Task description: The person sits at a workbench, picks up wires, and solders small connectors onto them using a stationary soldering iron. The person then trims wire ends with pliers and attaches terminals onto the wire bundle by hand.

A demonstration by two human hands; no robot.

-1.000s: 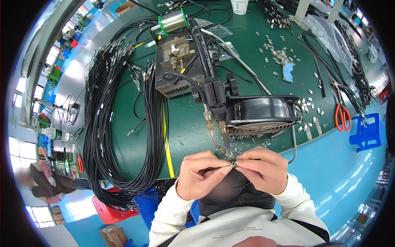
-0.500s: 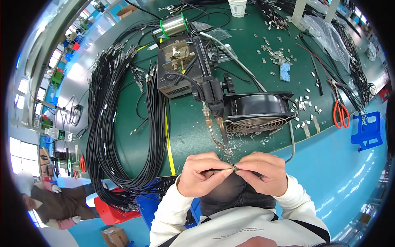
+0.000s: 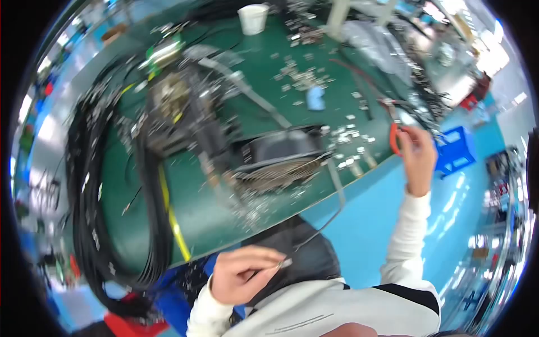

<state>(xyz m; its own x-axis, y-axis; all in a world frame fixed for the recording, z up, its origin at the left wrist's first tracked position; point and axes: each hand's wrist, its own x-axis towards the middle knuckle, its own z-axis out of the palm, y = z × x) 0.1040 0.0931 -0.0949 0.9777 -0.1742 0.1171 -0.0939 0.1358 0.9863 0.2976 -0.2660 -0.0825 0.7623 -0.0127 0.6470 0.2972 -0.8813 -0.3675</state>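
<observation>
My left hand (image 3: 244, 275) is closed in a pinch above my lap. A small silver metal connector (image 3: 286, 262) pokes out from its fingertips. Far to the right, at the table edge, my right hand (image 3: 418, 160) has its fingers around the handles of red-handled pliers (image 3: 394, 137), covering part of them. The jaws point toward the back of the table. Motion blur softens the view, so finger contact is not sharp.
On the green table (image 3: 219, 222) stand a blurred soldering unit (image 3: 174, 106), a black fan (image 3: 281, 154) and a white cup (image 3: 252, 19). Black cables (image 3: 84, 196) lie bundled left. Small metal pieces (image 3: 351, 135) lie scattered near a blue sponge (image 3: 315, 98). A blue stool (image 3: 456, 151) stands right.
My hands have parted. The right hand has gone out to the pliers at the right, while the left keeps the small connector over my lap. The whole view has turned rightward.
</observation>
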